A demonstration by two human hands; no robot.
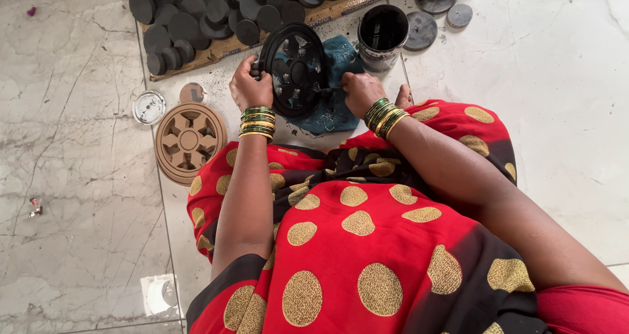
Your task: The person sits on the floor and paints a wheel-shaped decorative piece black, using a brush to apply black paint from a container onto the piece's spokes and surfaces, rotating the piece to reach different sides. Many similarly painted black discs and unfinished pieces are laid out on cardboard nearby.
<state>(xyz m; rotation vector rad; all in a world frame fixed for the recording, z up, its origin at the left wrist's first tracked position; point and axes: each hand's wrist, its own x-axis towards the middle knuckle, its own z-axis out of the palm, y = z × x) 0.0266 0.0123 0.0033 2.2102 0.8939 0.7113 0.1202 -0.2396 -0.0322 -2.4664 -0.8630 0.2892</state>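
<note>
Black round disc (296, 69) stands tilted on a teal cloth (334, 111), left hand (247, 82) and right hand (360, 90) grips clamped on its edges.

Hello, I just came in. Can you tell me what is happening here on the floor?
A person sits on the marble floor. The left hand grips the edge of a black round wheel-shaped piece, held tilted over a blue cloth. The right hand rests on the cloth beside it. A black-stained tin stands just behind. A similar unpainted brown piece lies to the left, and many black discs cover a board.
</note>
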